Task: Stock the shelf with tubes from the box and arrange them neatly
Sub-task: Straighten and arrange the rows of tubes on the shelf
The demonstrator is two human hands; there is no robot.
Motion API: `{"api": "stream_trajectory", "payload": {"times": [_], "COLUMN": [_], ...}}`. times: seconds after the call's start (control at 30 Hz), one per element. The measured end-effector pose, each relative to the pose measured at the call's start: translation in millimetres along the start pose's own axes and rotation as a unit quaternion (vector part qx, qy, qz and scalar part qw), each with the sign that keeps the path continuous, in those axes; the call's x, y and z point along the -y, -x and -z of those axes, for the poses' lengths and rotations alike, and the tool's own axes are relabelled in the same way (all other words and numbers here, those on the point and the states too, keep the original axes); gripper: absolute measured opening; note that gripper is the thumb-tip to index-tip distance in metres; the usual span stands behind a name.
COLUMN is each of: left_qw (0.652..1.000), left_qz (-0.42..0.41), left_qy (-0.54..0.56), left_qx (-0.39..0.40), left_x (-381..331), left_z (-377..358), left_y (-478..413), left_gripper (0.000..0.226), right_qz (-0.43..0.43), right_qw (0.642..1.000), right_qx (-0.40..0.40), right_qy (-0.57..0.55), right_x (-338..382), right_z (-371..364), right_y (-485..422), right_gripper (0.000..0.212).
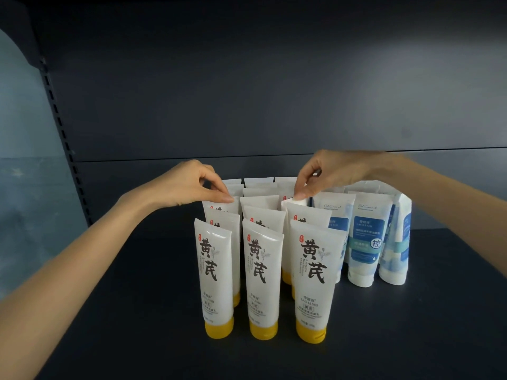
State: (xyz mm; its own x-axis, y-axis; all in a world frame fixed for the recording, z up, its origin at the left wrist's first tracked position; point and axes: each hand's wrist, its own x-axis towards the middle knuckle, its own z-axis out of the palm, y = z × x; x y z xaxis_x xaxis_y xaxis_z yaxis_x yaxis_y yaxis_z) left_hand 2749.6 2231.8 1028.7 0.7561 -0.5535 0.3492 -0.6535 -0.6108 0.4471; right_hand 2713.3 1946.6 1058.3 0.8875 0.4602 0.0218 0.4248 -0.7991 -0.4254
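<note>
Both grips are closed in pinches, the left hand (192, 185) on the crimped top of a left-column yellow-capped tube (219, 206) and the right hand (323, 174) on a right-column tube (288, 203), likely squaring rows standing cap-down on the shelf (137, 270), with blue tubes (365, 237) at three o'clock.

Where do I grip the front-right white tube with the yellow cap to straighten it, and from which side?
I'd pinch the flat crimped top edge of the front-right white plastic tube with the yellow cap from above, thumb in front. It stands cap-down, with tubes close behind and to its left, so top and front are freest. The left hand and right hand pinch rear white tubes likewise.
</note>
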Motion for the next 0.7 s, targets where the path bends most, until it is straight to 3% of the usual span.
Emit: {"api": "stream_trajectory", "payload": {"times": [0.2, 0.7], "left_qw": [1.000, 0.999], "left_qz": [-0.021, -0.024], "left_qy": [0.004, 0.019], "left_qx": [0.021, 0.019], "left_x": [-11.0, -13.2], "left_z": [-13.2, -13.4], "left_y": [-11.3, -10.2], "left_gripper": [0.019, 0.024], "right_qz": [0.021, 0.031], "right_qw": [0.999, 0.998], "right_qx": [-0.032, -0.047], "right_qy": [0.001, 0.003], "right_x": [-10.8, -13.5], "right_z": [-6.0, -5.4], "right_y": [0.1, 1.6], "right_gripper": [0.008, 0.019]}}
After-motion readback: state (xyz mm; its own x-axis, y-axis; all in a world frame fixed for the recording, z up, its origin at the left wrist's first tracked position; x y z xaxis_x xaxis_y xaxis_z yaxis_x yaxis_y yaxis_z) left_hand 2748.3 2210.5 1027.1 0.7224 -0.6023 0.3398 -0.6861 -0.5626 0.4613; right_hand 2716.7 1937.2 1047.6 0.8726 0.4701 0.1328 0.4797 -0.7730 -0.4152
